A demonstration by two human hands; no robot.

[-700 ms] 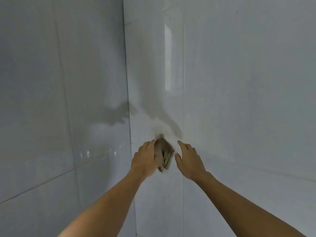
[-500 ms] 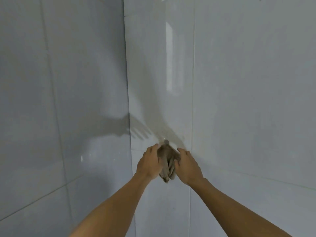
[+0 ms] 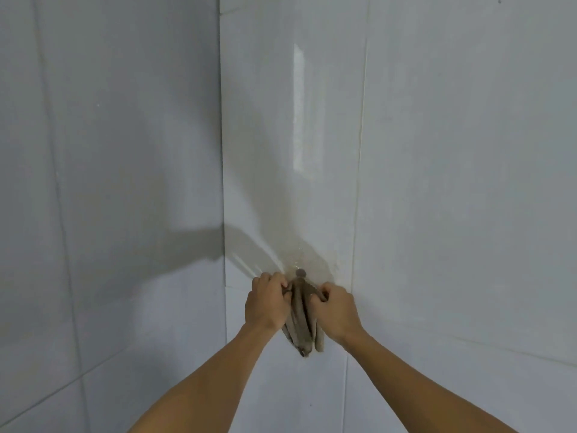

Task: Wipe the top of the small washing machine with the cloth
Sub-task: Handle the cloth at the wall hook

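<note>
A grey-brown cloth (image 3: 301, 326) hangs in folds from a small round hook (image 3: 300, 272) on the white tiled wall. My left hand (image 3: 268, 303) grips the cloth's upper left edge with closed fingers. On the other side my right hand (image 3: 334, 307) is closed on the upper right edge. Both hands sit just below the hook, with the cloth bunched between them and its lower end dangling past my wrists. No washing machine is in view.
I face a corner of glossy white wall tiles (image 3: 452, 182); the corner seam (image 3: 222, 151) runs vertically left of the hook. Shadows of my arms fall on the left wall (image 3: 93, 214).
My right hand went from open beside the cloth to closed on it. Both hands shifted slightly right and down, and the cloth is now spread a little between them.
</note>
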